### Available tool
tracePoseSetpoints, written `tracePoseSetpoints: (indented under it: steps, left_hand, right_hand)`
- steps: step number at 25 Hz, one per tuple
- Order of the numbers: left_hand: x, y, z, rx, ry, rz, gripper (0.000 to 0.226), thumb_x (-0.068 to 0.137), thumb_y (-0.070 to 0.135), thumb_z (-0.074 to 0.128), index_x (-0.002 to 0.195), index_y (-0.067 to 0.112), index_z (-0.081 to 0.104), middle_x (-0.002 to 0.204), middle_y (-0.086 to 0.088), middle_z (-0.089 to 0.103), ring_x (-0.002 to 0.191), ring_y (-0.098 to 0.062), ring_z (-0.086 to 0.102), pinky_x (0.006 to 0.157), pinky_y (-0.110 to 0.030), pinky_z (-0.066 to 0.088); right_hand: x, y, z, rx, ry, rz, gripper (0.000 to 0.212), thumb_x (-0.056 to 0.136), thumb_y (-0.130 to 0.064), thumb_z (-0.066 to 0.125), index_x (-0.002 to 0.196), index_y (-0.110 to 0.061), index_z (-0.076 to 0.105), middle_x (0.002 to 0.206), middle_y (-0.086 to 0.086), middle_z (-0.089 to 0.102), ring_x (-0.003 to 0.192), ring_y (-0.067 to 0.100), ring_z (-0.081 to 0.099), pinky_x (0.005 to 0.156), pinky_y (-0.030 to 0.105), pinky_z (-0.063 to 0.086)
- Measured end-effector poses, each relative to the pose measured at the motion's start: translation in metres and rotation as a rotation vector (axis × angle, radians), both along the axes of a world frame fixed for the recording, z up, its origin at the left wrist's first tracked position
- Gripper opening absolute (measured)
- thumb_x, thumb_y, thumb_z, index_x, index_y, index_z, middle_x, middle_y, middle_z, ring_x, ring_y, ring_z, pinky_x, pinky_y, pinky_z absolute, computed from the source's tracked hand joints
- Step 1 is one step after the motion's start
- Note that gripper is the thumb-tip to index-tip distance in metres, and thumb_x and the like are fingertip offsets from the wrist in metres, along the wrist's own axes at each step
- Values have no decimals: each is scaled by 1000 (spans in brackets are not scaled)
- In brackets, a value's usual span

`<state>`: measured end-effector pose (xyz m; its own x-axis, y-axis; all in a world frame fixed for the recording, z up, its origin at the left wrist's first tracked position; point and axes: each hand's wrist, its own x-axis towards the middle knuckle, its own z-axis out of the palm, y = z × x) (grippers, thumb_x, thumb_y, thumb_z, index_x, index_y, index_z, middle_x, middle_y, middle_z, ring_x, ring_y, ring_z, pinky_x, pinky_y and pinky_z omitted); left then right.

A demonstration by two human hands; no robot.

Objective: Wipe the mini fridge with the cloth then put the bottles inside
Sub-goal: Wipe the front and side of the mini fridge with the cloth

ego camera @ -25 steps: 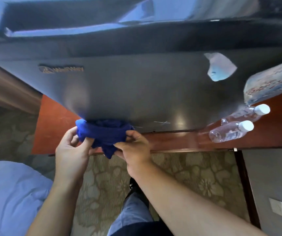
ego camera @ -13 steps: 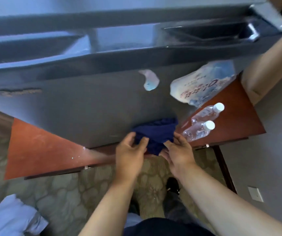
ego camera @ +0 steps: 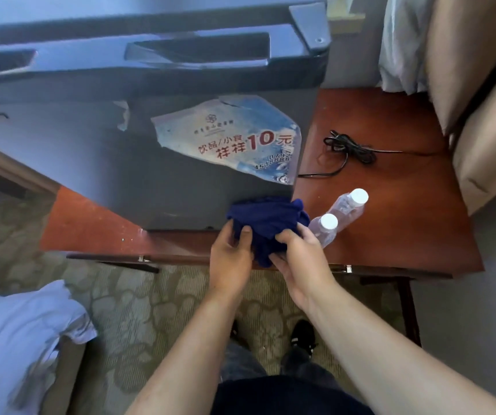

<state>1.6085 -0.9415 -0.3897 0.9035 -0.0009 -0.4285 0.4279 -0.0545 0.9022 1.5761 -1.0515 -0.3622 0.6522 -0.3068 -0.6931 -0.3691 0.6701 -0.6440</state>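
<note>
The dark grey mini fridge [ego camera: 97, 163] stands on a red-brown table, its door shut and a torn blue price sticker on the front. A bunched dark blue cloth [ego camera: 266, 218] presses against the lower right corner of the door. My left hand [ego camera: 230, 259] and my right hand [ego camera: 297, 259] both grip the cloth from below. Two clear water bottles with white caps [ego camera: 347, 205] [ego camera: 326, 229] stand on the table just right of the cloth, close to my right hand.
A coiled black cable [ego camera: 350, 149] lies on the red-brown table [ego camera: 405, 211] to the right of the fridge. A beige armchair [ego camera: 480, 121] stands at the far right. White bedding [ego camera: 10, 339] is at the lower left, over patterned carpet.
Both hands have carried the cloth rightward along the bottom of the fridge door, from its left part to the lower right corner beside the bottles. The view has swung right as well.
</note>
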Motion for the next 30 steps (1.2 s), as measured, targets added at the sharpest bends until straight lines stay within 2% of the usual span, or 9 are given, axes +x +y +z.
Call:
tracePoseSetpoints:
  steps: [3,7,14,16,18,22,25,27,30]
  left_hand:
    - [-8,2,4,-29,10,-12,24,102,32,64,121,46,66,121,5,77,112,-17,74,101,-51,57]
    - [-2,6,5,-137,121,26,54,96,28,73,143,33,46,121,10,74,109,-13,75,93,-49,62]
    - [42,79,-24,-168,104,276,51,87,8,75,132,13,52,118,-6,74,110,-32,74,90,-64,59]
    - [60,124,-28,-201,75,403,41,92,2,66,129,16,53,113,-6,72,105,-32,73,81,-57,62]
    - [80,170,-31,-171,43,469,36,94,2,60,126,19,54,111,-8,70,102,-33,72,78,-52,61]
    - [103,207,-48,-59,31,471,42,84,14,65,124,24,57,120,-11,67,121,-46,65,93,-65,55]
    - [98,178,-69,-55,130,430,40,89,12,62,126,23,52,132,-19,64,113,-42,69,76,-54,62]
    - [89,144,-83,-95,240,368,51,97,9,59,143,25,44,139,-11,60,110,-32,70,72,-47,64]
    - [70,86,-88,-148,400,346,55,102,11,56,152,26,37,141,-5,55,95,-17,66,75,-45,64]
  right_hand:
    - [2,4,-4,16,-2,29,33,95,-7,56,124,-15,67,120,10,76,115,28,70,89,37,58]
    - [15,23,-7,-41,7,74,27,98,-9,57,123,-15,67,117,10,77,110,27,73,99,46,59]
    - [56,85,-14,-3,32,253,24,101,-3,52,101,-21,69,96,-1,77,86,12,72,66,22,56]
    - [77,124,-13,-4,32,428,24,99,-5,55,112,-19,71,100,-6,77,92,9,72,82,25,59]
    - [96,164,-11,-68,15,620,39,99,-11,59,136,-18,62,123,-5,71,113,13,67,103,32,51]
    - [105,187,-14,-206,76,790,42,99,-21,60,141,-22,59,126,-7,69,113,11,62,102,32,47]
    - [71,149,-25,-189,248,729,21,100,-21,60,118,-30,68,99,-15,67,89,0,61,94,29,52]
    - [38,115,-38,-210,368,649,17,101,-22,58,105,-34,69,106,-6,70,95,8,65,92,30,55]
    - [-6,66,-48,-167,483,499,19,104,-20,54,114,-25,69,104,2,70,88,15,65,85,32,55]
